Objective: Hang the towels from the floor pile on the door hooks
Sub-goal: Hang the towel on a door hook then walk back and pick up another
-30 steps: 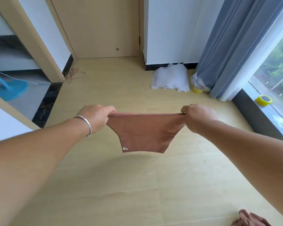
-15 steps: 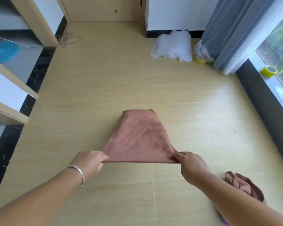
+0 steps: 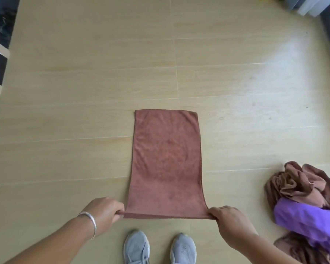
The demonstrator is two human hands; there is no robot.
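Head view: your left hand (image 3: 105,210) and right hand (image 3: 228,216) each pinch a near corner of the flat reddish-brown rectangular towel (image 3: 166,161) on the floor; crumpled brown-and-purple towel pile (image 3: 305,202) at 3 o'clock.

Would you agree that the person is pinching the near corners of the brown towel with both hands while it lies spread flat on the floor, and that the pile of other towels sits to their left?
Not quite. The head view shows both hands, left and right, pinching the near corners of the brown towel spread flat on the floor, but the pile of other towels sits to their right, not their left.
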